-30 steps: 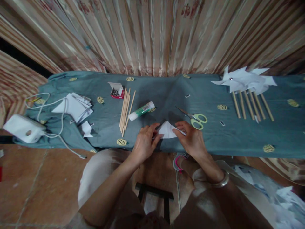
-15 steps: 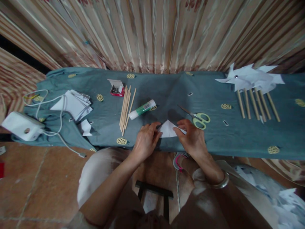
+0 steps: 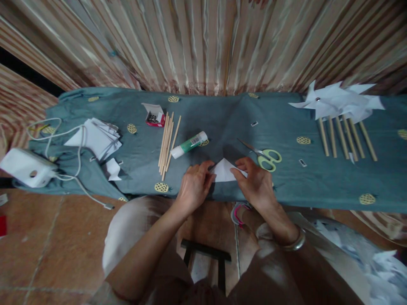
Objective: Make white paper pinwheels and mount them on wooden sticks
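Note:
A small piece of white paper [image 3: 224,171], folded to a triangle with its point away from me, lies at the near edge of the cloth-covered table. My left hand [image 3: 197,185] pinches its left corner between thumb and fingers. On the right corner, my right hand [image 3: 256,180] grips it the same way; both corners are partly hidden by the fingers. Just beyond my right hand lie scissors [image 3: 265,157] with pale green handles. A green and white glue stick [image 3: 189,145] rests beyond my left hand, beside several thin wooden sticks [image 3: 167,146].
Finished paper pinwheels [image 3: 338,101] on sticks lie at the far right. A red box [image 3: 155,116] of small metal pins stands open behind the sticks. At the left are stacked paper sheets [image 3: 98,137], a paper scrap [image 3: 112,169] and a white power bank [image 3: 28,167] with cables.
Both hands keep their hold on the folded paper and have barely moved. The view has shifted very slightly.

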Action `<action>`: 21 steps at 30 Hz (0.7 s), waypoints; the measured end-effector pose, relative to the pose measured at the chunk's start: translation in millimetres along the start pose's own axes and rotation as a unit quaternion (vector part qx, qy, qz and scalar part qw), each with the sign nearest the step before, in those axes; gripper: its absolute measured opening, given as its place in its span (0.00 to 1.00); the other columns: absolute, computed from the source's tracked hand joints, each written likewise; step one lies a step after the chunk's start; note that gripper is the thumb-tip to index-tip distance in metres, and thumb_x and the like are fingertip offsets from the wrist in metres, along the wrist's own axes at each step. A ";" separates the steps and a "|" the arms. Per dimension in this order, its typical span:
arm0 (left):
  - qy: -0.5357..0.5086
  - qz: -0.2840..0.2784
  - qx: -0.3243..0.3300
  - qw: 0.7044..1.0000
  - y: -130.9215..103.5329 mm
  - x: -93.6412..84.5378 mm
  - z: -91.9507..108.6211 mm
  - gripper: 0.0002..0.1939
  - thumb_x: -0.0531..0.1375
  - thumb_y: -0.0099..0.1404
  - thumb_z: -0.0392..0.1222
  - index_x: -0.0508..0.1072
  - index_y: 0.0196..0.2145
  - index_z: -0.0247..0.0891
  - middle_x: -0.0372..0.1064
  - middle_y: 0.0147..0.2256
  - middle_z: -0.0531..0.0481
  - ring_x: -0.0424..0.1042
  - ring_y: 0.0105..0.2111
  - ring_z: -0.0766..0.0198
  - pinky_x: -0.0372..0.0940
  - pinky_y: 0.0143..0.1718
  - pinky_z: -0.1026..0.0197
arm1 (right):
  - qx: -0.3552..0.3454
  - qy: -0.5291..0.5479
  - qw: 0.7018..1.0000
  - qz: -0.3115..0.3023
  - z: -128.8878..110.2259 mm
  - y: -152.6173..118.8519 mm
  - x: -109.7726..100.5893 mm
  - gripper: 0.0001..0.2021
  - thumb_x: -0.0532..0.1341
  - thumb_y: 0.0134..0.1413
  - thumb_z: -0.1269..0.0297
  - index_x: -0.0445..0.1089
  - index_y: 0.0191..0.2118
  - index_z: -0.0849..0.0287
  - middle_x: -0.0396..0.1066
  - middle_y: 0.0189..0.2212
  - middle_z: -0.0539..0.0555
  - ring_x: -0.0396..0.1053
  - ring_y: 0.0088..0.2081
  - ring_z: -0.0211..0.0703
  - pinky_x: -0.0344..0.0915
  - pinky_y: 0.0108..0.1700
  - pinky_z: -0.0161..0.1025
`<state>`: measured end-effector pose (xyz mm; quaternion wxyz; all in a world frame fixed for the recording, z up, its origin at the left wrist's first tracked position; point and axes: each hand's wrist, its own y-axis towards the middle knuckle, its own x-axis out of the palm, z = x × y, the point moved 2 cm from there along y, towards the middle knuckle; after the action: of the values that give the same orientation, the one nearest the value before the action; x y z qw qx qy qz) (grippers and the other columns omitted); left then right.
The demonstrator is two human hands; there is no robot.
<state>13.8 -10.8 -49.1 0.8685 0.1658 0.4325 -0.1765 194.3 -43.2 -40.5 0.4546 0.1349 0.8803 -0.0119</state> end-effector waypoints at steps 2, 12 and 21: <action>0.004 -0.001 -0.001 1.000 0.4 0.4 -0.3 0.15 0.59 0.66 0.38 0.68 0.50 0.38 0.72 0.31 0.51 0.71 0.32 0.61 0.66 0.35 0.60 | -0.001 -0.003 1.000 0.003 0.2 0.0 0.7 0.10 0.57 0.58 0.57 0.71 0.39 0.56 0.78 0.32 0.56 0.77 0.35 0.51 0.69 0.37 0.44; 0.051 -0.029 0.060 0.996 -0.4 -2.2 3.1 0.12 0.54 0.70 0.42 0.77 0.44 0.40 0.69 0.30 0.48 0.68 0.32 0.61 0.63 0.35 0.60 | -0.014 -0.035 0.999 -0.001 -1.0 -1.8 2.0 0.11 0.57 0.60 0.58 0.70 0.41 0.57 0.78 0.34 0.58 0.76 0.37 0.54 0.69 0.39 0.46; 0.059 -0.003 0.085 0.995 -1.6 -1.8 3.7 0.12 0.54 0.70 0.42 0.77 0.44 0.40 0.69 0.34 0.47 0.68 0.34 0.62 0.64 0.36 0.60 | -0.107 -0.061 0.991 0.048 -4.2 -10.6 1.9 0.21 0.56 0.61 0.53 0.65 0.53 0.62 0.73 0.45 0.65 0.70 0.47 0.59 0.67 0.50 0.54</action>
<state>14.6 -13.6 -45.8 0.8237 0.2479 0.4667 -0.2055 187.2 -52.4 -40.7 0.5196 0.1270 0.8394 0.0961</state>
